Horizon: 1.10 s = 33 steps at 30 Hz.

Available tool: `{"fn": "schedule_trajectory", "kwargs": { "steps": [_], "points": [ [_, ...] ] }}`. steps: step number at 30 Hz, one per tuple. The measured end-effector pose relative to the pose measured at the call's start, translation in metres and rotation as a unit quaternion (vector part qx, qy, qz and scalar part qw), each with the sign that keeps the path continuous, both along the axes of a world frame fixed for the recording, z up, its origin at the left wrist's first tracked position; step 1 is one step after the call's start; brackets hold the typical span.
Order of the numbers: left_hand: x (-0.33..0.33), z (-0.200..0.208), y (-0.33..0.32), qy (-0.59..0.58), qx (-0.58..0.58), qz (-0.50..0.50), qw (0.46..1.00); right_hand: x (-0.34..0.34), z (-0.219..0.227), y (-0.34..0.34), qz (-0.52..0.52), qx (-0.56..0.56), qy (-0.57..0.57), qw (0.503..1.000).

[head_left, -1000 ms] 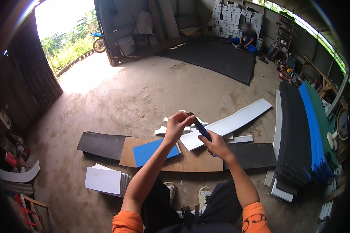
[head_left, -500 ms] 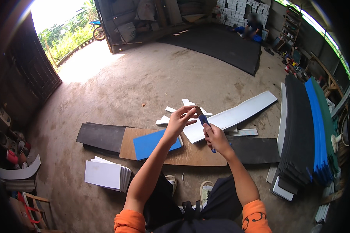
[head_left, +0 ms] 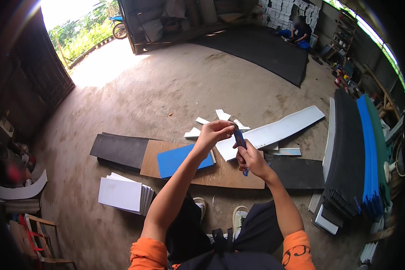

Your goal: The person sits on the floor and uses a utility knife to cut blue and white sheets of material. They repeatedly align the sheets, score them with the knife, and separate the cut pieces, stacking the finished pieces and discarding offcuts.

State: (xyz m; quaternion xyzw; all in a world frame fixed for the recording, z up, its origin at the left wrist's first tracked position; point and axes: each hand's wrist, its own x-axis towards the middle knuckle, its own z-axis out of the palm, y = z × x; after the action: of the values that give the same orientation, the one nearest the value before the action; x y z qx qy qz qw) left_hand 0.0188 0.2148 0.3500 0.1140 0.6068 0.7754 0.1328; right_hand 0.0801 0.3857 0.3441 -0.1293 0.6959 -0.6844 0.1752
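Blue cutter [head_left: 240, 138] is clasped in right hand [head_left: 254, 160], tip seemingly pinched by left hand [head_left: 213, 134]; scraps [head_left: 222, 115] beyond wooden board [head_left: 238, 175] look cut, white strip [head_left: 279, 129] uncut.

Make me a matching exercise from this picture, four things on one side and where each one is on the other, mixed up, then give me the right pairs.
Things
1. small blue sheet
2. stack of white sheets
3. blue-handled tool
4. motorbike

Places
A. gripped in the right hand
B. outdoors, beside green plants
C. lying on the brown board
D. on the floor, near the left forearm

Right pairs
1-C, 2-D, 3-A, 4-B
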Motion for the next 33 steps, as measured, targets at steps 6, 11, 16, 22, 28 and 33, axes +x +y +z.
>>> {"fn": "schedule_trajectory", "kwargs": {
  "steps": [6, 11, 16, 22, 28, 33],
  "points": [
    [-0.046, -0.058, -0.070, 0.019, -0.163, 0.088, 0.982, -0.049, -0.073, 0.019, -0.039, 0.219, -0.061, 0.973],
    [-0.038, -0.180, -0.139, 0.045, -0.389, 0.169, 0.905, -0.088, -0.148, 0.008, -0.039, 0.371, -0.115, 0.921],
    [-0.024, -0.263, -0.119, 0.051, -0.550, 0.130, 0.824, -0.113, -0.245, -0.033, -0.076, 0.409, -0.065, 0.907],
    [-0.028, -0.293, -0.105, 0.078, -0.599, 0.151, 0.782, -0.126, -0.301, -0.075, -0.170, 0.331, -0.012, 0.928],
    [-0.033, -0.287, -0.105, 0.050, -0.617, 0.135, 0.773, -0.140, -0.316, -0.088, -0.204, 0.332, -0.010, 0.921],
    [-0.023, -0.297, -0.131, 0.046, -0.573, 0.277, 0.770, -0.147, -0.313, -0.082, -0.187, 0.388, -0.014, 0.902]
  ]
}}
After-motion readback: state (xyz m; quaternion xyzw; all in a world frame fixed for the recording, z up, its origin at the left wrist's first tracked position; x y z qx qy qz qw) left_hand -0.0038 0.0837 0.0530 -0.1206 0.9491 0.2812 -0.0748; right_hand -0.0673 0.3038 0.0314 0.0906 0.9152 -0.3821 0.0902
